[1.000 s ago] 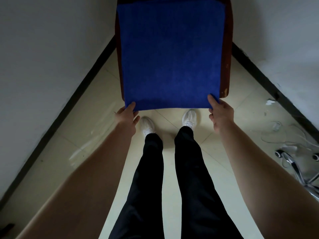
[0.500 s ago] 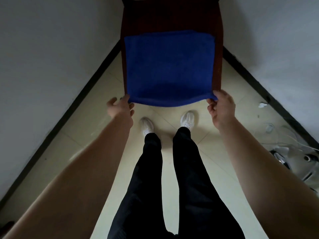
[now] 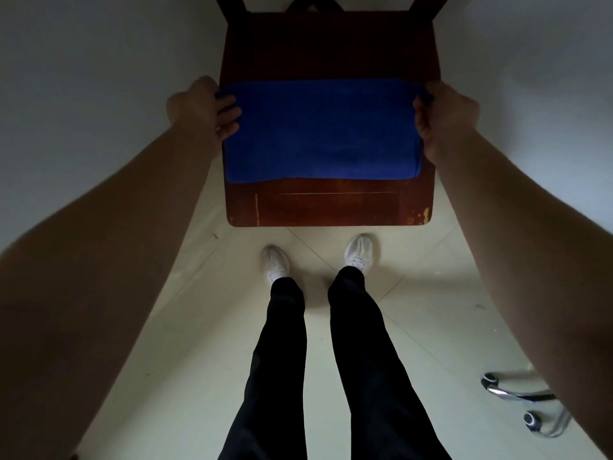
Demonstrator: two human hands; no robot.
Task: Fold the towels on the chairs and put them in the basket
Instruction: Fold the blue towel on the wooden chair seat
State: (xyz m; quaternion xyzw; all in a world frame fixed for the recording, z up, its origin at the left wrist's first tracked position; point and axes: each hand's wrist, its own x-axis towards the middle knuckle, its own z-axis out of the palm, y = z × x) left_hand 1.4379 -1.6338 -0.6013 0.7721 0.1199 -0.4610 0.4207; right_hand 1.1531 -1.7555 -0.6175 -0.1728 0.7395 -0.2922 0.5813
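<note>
A blue towel [image 3: 321, 131] lies folded in half across the middle of a dark red wooden chair seat [image 3: 328, 207]. My left hand [image 3: 202, 107] grips the towel's far left corner with its fingers curled over the cloth. At the far right corner, my right hand [image 3: 444, 117] holds the cloth the same way. The fold runs along the near edge of the towel. No basket is in view.
The chair stands in a narrow corner between two pale walls. My legs and white shoes [image 3: 358, 250] are on the tiled floor just in front of the seat. The chrome wheeled base of an office chair [image 3: 527, 406] is at the lower right.
Both hands lifted the towel's near edge and carried it away from me over the seat, so the towel is now folded in half. The front of the seat is bare now.
</note>
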